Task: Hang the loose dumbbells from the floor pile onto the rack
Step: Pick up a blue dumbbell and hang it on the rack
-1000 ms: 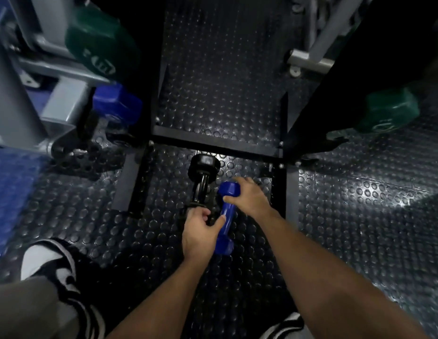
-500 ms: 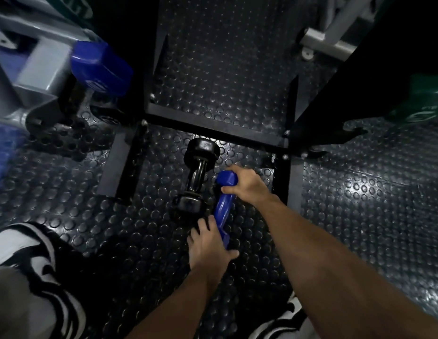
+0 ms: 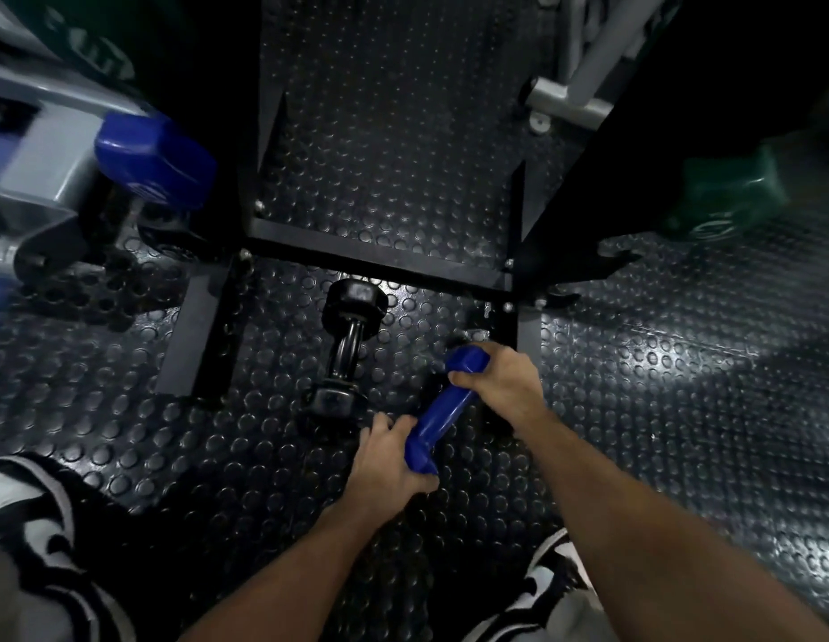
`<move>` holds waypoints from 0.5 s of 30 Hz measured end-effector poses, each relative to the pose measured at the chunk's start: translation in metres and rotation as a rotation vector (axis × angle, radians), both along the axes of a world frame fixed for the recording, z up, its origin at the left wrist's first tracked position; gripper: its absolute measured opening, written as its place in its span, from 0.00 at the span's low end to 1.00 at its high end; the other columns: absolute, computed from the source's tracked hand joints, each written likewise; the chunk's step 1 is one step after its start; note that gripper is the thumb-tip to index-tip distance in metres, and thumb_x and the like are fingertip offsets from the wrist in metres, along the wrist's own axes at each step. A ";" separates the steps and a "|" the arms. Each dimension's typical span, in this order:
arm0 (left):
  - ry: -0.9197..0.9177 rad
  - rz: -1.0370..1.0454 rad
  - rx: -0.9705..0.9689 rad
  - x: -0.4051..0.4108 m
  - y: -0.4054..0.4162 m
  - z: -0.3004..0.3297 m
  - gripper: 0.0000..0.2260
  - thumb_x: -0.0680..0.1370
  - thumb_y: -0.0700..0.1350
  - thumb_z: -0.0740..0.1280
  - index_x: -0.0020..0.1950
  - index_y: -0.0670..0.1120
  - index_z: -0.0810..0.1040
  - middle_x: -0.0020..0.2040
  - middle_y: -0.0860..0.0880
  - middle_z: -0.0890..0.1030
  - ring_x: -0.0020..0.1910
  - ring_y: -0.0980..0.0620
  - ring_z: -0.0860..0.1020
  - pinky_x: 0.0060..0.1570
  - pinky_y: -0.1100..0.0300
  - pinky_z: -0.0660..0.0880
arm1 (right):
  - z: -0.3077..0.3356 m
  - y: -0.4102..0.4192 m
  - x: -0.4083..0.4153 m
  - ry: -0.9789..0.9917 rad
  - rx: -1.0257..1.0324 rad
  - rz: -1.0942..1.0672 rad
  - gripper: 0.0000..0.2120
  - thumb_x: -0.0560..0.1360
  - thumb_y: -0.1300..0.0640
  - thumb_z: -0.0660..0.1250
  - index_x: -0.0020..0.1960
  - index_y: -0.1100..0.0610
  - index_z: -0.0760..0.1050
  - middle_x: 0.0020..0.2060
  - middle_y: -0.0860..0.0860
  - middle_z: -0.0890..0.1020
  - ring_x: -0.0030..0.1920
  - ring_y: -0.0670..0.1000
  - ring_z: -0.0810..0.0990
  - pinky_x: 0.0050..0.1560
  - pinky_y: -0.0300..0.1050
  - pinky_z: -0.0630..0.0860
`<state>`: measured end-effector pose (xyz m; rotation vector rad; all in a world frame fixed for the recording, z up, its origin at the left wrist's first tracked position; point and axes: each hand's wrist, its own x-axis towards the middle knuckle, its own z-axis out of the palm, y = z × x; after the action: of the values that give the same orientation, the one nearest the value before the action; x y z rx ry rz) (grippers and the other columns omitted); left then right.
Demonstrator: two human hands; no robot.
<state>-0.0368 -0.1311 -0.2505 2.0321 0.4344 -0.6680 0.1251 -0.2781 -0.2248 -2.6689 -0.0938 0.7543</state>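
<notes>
A small blue dumbbell (image 3: 438,412) is tilted over the studded floor, far end up to the right. My right hand (image 3: 505,386) grips its upper head, and my left hand (image 3: 384,461) grips its lower head. Just left of it a black dumbbell (image 3: 350,345) lies on the floor, pointing away from me. The black rack (image 3: 380,264) stands ahead, its base bar crossing behind the black dumbbell. A larger blue dumbbell (image 3: 157,164) hangs on the rack's left side and a green one (image 3: 723,196) on its right.
A grey machine frame (image 3: 42,145) stands at the far left, and a grey tube foot (image 3: 565,101) at the upper right. My shoes (image 3: 32,512) show at the lower left and bottom right. The rack's two floor feet (image 3: 204,335) flank the dumbbells.
The blue dumbbell has swung from nearly upright to a diagonal and shifted right. My left hand went from resting near its lower end to gripping that end. The black dumbbell stayed put.
</notes>
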 end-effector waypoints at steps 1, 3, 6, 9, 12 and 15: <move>-0.009 0.015 -0.072 0.004 0.000 0.009 0.36 0.62 0.55 0.81 0.68 0.53 0.73 0.56 0.52 0.69 0.57 0.50 0.71 0.61 0.51 0.75 | 0.011 -0.005 0.001 -0.039 -0.023 -0.004 0.19 0.68 0.41 0.77 0.56 0.44 0.79 0.40 0.43 0.84 0.39 0.44 0.82 0.45 0.42 0.81; -0.023 0.047 -0.213 0.015 0.000 0.032 0.31 0.60 0.55 0.82 0.60 0.54 0.76 0.53 0.51 0.72 0.51 0.50 0.76 0.55 0.53 0.77 | 0.036 -0.016 0.001 -0.134 -0.036 -0.049 0.18 0.69 0.39 0.76 0.55 0.44 0.80 0.39 0.43 0.84 0.40 0.46 0.83 0.46 0.45 0.82; 0.003 0.089 -0.456 0.028 0.000 0.069 0.24 0.61 0.48 0.83 0.52 0.50 0.77 0.45 0.51 0.80 0.41 0.54 0.79 0.46 0.58 0.76 | 0.073 -0.032 0.000 -0.245 0.046 -0.155 0.20 0.69 0.39 0.77 0.57 0.45 0.79 0.39 0.42 0.83 0.40 0.47 0.82 0.44 0.43 0.78; 0.022 0.120 -0.571 0.039 -0.006 0.110 0.24 0.60 0.46 0.84 0.51 0.48 0.79 0.38 0.53 0.82 0.38 0.56 0.80 0.45 0.58 0.76 | 0.111 -0.050 -0.020 -0.311 0.360 -0.479 0.29 0.69 0.45 0.81 0.65 0.50 0.74 0.45 0.43 0.81 0.44 0.46 0.82 0.46 0.39 0.79; 0.005 0.159 -0.611 0.049 -0.012 0.140 0.23 0.60 0.44 0.84 0.51 0.47 0.79 0.38 0.53 0.83 0.37 0.55 0.80 0.43 0.59 0.75 | 0.128 -0.061 -0.047 0.026 0.776 -0.909 0.29 0.65 0.39 0.80 0.56 0.56 0.77 0.43 0.50 0.82 0.44 0.51 0.83 0.47 0.42 0.78; -0.009 0.122 -0.605 0.054 -0.023 0.168 0.23 0.61 0.44 0.83 0.52 0.47 0.79 0.43 0.49 0.85 0.41 0.53 0.82 0.46 0.57 0.77 | 0.148 -0.063 -0.064 0.432 1.033 -1.013 0.17 0.78 0.49 0.70 0.58 0.61 0.79 0.46 0.57 0.87 0.46 0.55 0.87 0.50 0.50 0.79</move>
<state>0.0168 -0.1542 -0.0824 1.4253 0.3005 -0.6231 0.0612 -0.3410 -0.0772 -1.2586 0.7133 0.6241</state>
